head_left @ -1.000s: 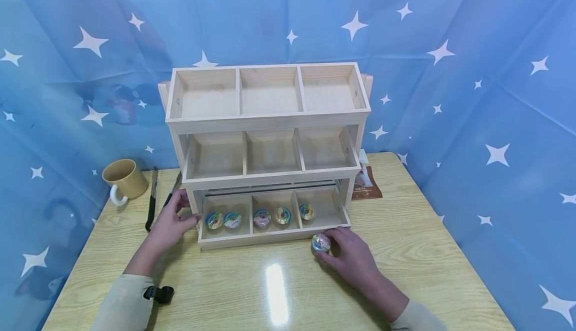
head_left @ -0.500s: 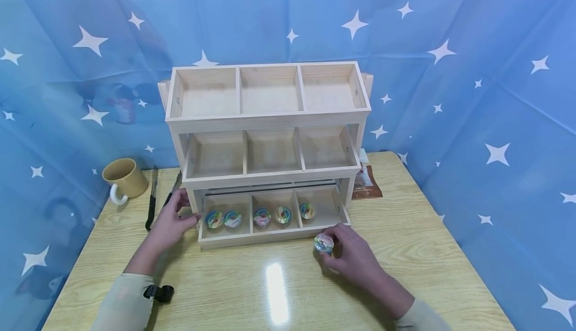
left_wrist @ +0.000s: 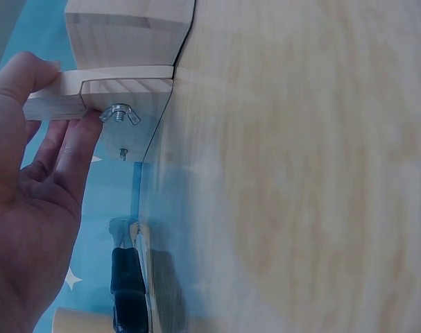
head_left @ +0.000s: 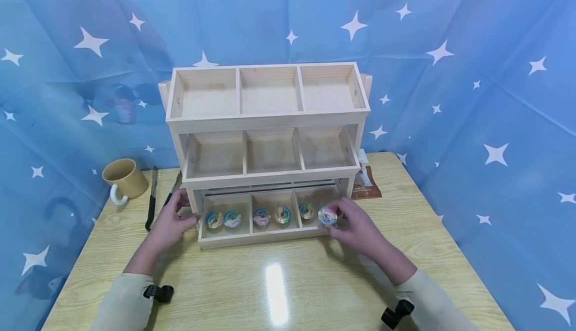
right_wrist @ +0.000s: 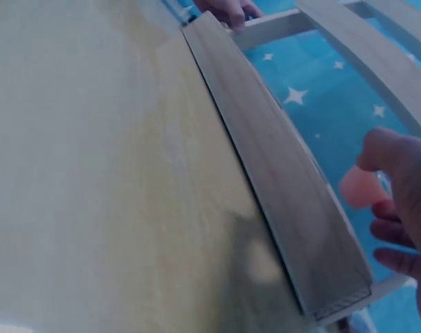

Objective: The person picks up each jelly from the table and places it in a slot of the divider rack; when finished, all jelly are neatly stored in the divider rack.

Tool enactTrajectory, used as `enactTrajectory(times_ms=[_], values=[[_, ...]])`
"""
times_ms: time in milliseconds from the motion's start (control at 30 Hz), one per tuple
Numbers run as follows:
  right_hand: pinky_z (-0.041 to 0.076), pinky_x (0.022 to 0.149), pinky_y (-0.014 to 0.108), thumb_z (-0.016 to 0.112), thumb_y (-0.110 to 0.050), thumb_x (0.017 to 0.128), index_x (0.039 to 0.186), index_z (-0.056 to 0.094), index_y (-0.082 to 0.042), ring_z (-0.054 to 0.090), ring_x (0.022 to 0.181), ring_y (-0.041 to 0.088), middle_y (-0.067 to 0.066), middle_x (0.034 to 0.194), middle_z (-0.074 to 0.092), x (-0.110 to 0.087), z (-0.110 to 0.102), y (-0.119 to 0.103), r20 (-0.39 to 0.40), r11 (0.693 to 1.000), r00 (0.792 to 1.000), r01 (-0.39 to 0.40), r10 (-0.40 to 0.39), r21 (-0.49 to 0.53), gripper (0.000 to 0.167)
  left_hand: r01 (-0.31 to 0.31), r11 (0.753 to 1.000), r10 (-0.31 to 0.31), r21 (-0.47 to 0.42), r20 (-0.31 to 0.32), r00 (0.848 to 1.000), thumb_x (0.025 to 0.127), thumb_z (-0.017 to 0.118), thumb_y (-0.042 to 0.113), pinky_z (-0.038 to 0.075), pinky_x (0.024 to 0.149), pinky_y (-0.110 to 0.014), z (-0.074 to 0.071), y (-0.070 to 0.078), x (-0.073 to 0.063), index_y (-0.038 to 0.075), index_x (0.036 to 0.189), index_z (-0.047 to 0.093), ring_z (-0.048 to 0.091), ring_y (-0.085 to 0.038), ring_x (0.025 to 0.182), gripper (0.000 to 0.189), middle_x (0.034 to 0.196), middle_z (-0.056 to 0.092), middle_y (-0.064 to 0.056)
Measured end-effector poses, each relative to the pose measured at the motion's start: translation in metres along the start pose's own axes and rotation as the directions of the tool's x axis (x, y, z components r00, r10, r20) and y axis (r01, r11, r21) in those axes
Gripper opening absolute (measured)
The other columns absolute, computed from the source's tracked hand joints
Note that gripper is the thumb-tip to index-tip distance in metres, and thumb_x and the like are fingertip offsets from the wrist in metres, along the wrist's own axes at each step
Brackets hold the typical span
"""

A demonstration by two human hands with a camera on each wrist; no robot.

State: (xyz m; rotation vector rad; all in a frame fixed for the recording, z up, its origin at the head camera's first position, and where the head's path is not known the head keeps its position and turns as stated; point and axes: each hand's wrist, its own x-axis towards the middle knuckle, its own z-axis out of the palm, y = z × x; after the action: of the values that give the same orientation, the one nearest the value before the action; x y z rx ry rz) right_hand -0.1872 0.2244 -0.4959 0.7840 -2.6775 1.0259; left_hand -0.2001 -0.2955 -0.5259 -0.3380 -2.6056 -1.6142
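A three-tier wooden shelf [head_left: 265, 122] with divided trays stands on the table. My left hand [head_left: 170, 223] grips its lower left side; in the left wrist view the thumb and fingers of this hand [left_wrist: 40, 166] pinch a wooden frame piece [left_wrist: 127, 90] beside a wing nut. Between right thumb and fingers, my right hand [head_left: 357, 226] pinches a small jelly cup [head_left: 327, 216] with a colourful lid, over the bottom tray's right compartment. In the right wrist view the cup's pinkish body [right_wrist: 361, 187] shows. One jelly cup [head_left: 306, 211] sits in that compartment, two in each of the others.
A tan mug [head_left: 125, 178] with a white handle stands at the back left. Beside it lie two black-handled tools, one a knife-like tool [head_left: 152, 201]. A brown packet [head_left: 366, 183] lies behind the shelf's right side. Star-patterned blue cloth [head_left: 450, 96] hangs around the table.
My right hand has lifted the jelly cup from in front of the shelf, up and slightly right, over the bottom tray's right compartment. The left hand stays on the shelf.
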Motion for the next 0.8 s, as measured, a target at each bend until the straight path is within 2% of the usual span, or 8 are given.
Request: enactTrajectory(times_ms=[167, 333, 433, 600, 800], values=[[0.063, 0.085, 0.047, 0.090, -0.010, 0.089, 0.121, 0.071, -0.006, 0.065, 0.099, 0.022, 0.002, 0.110, 0.066, 0.013, 0.001, 0.005, 0.046, 0.998, 0.998, -0.046, 0.047, -0.034, 0.038, 0.011, 1.000, -0.011, 0.014, -0.006, 1.000, 0.103, 0.076, 0.004, 0.060, 0.099, -0.038, 0.001, -0.003, 0.001, 0.005, 0.157, 0.042, 0.057, -0.031, 0.125, 0.064, 0.140, 0.058, -0.019], [0.061, 0.089, 0.046, 0.089, -0.013, 0.089, 0.122, 0.072, -0.003, 0.065, 0.100, 0.023, 0.007, 0.113, 0.067, 0.020, 0.002, 0.007, 0.095, 0.989, 0.986, -0.126, 0.134, -0.079, 0.038, 0.016, 1.000, -0.016, 0.011, -0.005, 1.000, 0.103, 0.076, 0.004, 0.061, 0.097, -0.034, 0.002, -0.003, 0.002, 0.004, 0.156, 0.043, 0.057, -0.032, 0.125, 0.063, 0.139, 0.058, -0.020], [0.061, 0.089, 0.048, 0.088, -0.012, 0.090, 0.122, 0.071, -0.001, 0.066, 0.100, 0.025, 0.009, 0.113, 0.067, 0.024, 0.001, 0.006, 0.116, 0.984, 0.981, -0.147, 0.158, -0.098, 0.038, 0.027, 1.000, -0.027, 0.007, -0.005, 1.000, 0.103, 0.076, 0.004, 0.060, 0.097, -0.033, 0.002, -0.001, 0.001, 0.004, 0.157, 0.042, 0.057, -0.033, 0.127, 0.063, 0.140, 0.057, -0.020], [0.060, 0.088, 0.049, 0.088, -0.010, 0.091, 0.121, 0.073, -0.001, 0.066, 0.099, 0.025, 0.009, 0.112, 0.067, 0.029, 0.000, 0.006, 0.147, 0.983, 0.977, -0.137, 0.155, -0.125, 0.035, 0.045, 0.999, -0.045, -0.005, -0.001, 0.999, 0.104, 0.075, 0.004, 0.059, 0.100, -0.033, 0.001, 0.002, 0.000, 0.005, 0.158, 0.040, 0.056, -0.034, 0.129, 0.065, 0.142, 0.056, -0.021], [0.060, 0.088, 0.047, 0.087, -0.013, 0.095, 0.120, 0.076, -0.003, 0.066, 0.099, 0.022, 0.005, 0.110, 0.069, 0.033, -0.002, 0.012, 0.193, 0.989, 0.975, -0.088, 0.111, -0.123, 0.030, 0.042, 0.999, -0.042, -0.013, -0.001, 0.999, 0.104, 0.075, 0.003, 0.059, 0.099, -0.033, 0.001, 0.000, 0.001, 0.005, 0.158, 0.040, 0.056, -0.032, 0.127, 0.065, 0.141, 0.056, -0.021]])
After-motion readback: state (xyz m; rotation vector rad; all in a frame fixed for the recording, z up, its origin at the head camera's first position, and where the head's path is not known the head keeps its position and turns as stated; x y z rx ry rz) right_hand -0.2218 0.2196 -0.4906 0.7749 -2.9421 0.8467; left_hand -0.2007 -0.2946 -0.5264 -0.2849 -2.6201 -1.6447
